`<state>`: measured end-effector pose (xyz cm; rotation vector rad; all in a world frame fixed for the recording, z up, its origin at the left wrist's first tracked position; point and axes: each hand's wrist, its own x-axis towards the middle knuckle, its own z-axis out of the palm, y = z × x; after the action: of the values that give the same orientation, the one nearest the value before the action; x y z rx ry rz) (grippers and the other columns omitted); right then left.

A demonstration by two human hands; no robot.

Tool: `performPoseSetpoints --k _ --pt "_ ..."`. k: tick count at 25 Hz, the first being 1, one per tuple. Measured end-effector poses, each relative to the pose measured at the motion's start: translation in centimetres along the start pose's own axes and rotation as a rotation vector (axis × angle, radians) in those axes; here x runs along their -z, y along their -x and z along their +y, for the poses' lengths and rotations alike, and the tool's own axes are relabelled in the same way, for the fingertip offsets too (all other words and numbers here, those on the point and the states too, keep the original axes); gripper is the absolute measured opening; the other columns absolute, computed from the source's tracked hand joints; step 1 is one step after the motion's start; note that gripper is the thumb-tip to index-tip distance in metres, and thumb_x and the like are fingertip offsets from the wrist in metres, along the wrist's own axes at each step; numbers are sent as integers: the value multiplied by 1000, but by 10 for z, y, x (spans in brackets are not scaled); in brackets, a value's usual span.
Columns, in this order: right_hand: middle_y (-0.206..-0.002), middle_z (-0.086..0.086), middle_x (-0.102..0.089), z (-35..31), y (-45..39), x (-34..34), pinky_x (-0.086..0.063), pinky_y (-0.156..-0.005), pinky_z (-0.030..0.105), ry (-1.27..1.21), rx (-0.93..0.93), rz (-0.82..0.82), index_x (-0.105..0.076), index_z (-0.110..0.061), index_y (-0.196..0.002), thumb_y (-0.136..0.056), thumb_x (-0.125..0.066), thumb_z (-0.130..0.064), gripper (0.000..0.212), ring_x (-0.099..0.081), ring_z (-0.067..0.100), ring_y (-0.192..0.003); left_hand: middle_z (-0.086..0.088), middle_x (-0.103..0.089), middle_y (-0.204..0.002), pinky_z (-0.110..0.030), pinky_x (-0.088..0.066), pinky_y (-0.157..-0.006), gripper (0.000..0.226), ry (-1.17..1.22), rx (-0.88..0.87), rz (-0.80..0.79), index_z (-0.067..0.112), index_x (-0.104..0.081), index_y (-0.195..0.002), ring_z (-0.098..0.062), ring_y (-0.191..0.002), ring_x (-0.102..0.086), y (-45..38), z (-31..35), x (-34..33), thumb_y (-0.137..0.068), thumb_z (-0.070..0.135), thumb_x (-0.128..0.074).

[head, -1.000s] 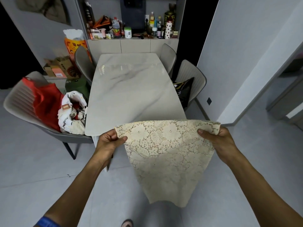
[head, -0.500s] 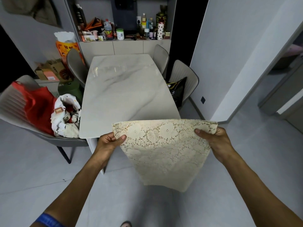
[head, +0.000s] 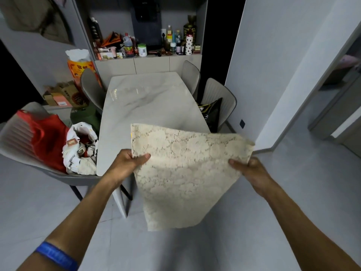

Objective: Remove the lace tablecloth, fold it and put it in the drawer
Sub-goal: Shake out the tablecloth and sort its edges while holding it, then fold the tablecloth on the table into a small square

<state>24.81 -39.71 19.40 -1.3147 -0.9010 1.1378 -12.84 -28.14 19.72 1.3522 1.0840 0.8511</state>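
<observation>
Head view: the left hand (head: 127,163) pinches the left edge of the lace tablecloth (head: 185,173), thumb on top and fingers tucked under; the right hand (head: 252,173) clamps the right edge the same way, thumb pressed onto the lace. The cloth hangs in the air between them, already folded to a smaller panel, its upper part lifted over the near end of the marble table (head: 148,106), its lower part dangling toward the floor (head: 293,192); the table itself is bare. Cluttered chairs stand around it, and no drawer can be told for certain. Lace is limp and slippery; if either thumb eases, the layers could slide apart and the fold would come undone, or the hanging end could drag the floor. Compared with half a second ago, the top edge has swung up and away from the body, and both grips now sit lower on the sides rather than at the top corners.
</observation>
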Motion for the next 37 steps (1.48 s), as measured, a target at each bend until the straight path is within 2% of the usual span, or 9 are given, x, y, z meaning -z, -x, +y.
performPoseSetpoints --k 3,7,9,13,22,26,30,34,37 --pt "-104 3 -77 5 -9 -15 -58 -71 23 8 -45 16 -80 -24 -96 -67 -83 -34 30 -71 23 -99 2 -65 -63 -29 -45 -65 32 69 -3 12 11 -69 -63 -12 -55 -57 -6 -2 16 -71 40 -79" --pt "-112 11 -74 -4 -32 -42 -57 -81 29 -64 -42 -9 -75 -11 -108 -68 -83 -42 51 -70 24 -103 -22 -69 -112 -45 -49 -99 50 338 2 103 -8 -67 -103 -33 -105 -65 -36 20 51 -74 30 -81" --pt "-109 14 -74 14 -32 -68 -58 -75 26 -17 -111 -5 -75 -7 -107 -72 -77 -35 44 -72 26 -98 -22 -70 -111 -48 -45 -103 45 348 37 131 -6 -69 -103 -34 -107 -65 -54 29 73 -73 26 -79" --pt "-101 18 -75 1 -55 -113 -59 -70 28 -118 -102 16 -77 -5 -99 -75 -71 -18 28 -71 33 -92 -15 -76 -83 -40 -55 -84 30 323 110 121 3 -72 -84 -26 -74 -72 -85 52 116 -74 31 -75" --pt "-107 17 -74 -113 -190 -154 -59 -77 40 -416 -205 -200 -74 -7 -107 -76 -75 -30 39 -71 30 -99 -8 -77 -79 -26 -62 -60 22 334 58 80 9 -76 -81 -15 -66 -74 -186 114 171 -93 13 -58" --pt "-108 15 -71 -137 -341 -165 -56 -70 32 -105 -120 -86 -71 -8 -106 -75 -78 -27 37 -69 30 -90 -10 -70 -98 -35 -58 -74 17 267 163 216 4 -65 -105 -22 -86 -68 -301 128 178 -99 10 -50" --pt "-98 6 -65 -148 -511 -210 -48 -75 31 384 -108 214 -69 -3 -102 -84 -75 -22 27 -61 21 -83 -9 -58 -85 -31 -44 -65 9 -72 268 401 6 -59 -86 -22 -71 -53 -434 162 183 -94 9 -60" --pt "-68 3 -61 -247 -621 -255 -56 -68 39 -15 167 233 -58 -17 -71 -92 -66 -17 23 -61 19 -59 -1 -57 -65 -18 -46 -42 19 -102 -86 589 9 -61 -73 -17 -58 -53 -544 273 212 -93 6 -59" --pt "-72 6 -56 -327 -651 -258 -53 -70 37 -222 476 150 -50 -14 -70 -95 -60 -10 27 -58 22 -68 15 -63 -57 -17 -51 -53 25 119 -506 535 21 -61 -73 -4 -58 -59 -575 354 229 -97 21 -56"
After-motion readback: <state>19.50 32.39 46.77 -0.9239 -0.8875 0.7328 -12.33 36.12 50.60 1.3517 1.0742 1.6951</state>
